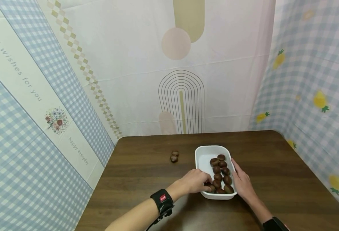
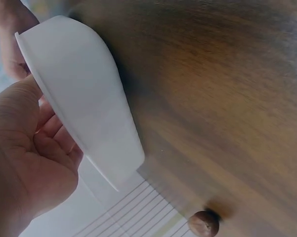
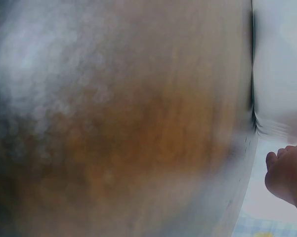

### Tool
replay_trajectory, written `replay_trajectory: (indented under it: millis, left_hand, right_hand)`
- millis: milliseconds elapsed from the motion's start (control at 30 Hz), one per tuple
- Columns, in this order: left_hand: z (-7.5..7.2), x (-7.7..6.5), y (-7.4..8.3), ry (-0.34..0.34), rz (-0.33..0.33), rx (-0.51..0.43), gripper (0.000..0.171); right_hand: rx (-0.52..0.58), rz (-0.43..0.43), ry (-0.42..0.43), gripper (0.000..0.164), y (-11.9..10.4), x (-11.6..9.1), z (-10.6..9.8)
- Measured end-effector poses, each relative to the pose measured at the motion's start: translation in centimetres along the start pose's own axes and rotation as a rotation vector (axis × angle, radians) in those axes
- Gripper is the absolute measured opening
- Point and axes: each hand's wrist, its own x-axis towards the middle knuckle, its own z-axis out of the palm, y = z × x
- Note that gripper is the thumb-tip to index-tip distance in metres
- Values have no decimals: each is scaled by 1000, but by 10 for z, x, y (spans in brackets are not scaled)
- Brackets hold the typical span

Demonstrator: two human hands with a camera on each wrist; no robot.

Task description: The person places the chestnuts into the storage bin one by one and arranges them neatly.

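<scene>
In the head view a white rectangular container stands on the table with several brown chestnuts inside, mostly toward its right side and near end. My left hand reaches over the left rim, its curled fingers and thumb around a chestnut in the near left corner. In the left wrist view, the container's wall hides the fingertips of that hand. My right hand holds the container's right side, fingers along the outer wall.
Two more chestnuts lie close together on the brown wooden table, left of the container. Printed cloths hang behind the table and along both sides. The right wrist view is mostly a close blur.
</scene>
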Motion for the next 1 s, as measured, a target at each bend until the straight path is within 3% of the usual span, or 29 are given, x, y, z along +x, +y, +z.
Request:
replay_trajectory:
  millis: [300, 500, 700, 867, 1000]
  left_hand:
    - [0, 5, 3, -12, -2, 31, 18]
    - [-6, 5, -4, 8, 29, -60, 19]
    - [-24, 3, -29, 157, 2, -168, 18]
    - [-37, 0, -60, 324, -95, -191, 20]
    - [-40, -5, -83, 415, -181, -158, 23]
  right_hand:
    - [6, 30, -18, 55, -3, 0, -1]
    - [8, 32, -25, 54, -3, -1, -1]
    - [10, 33, -35, 55, -2, -1, -2]
    - [12, 32, -39, 55, -2, 0, -2]
    - [10, 35, -39, 55, -1, 1, -1]
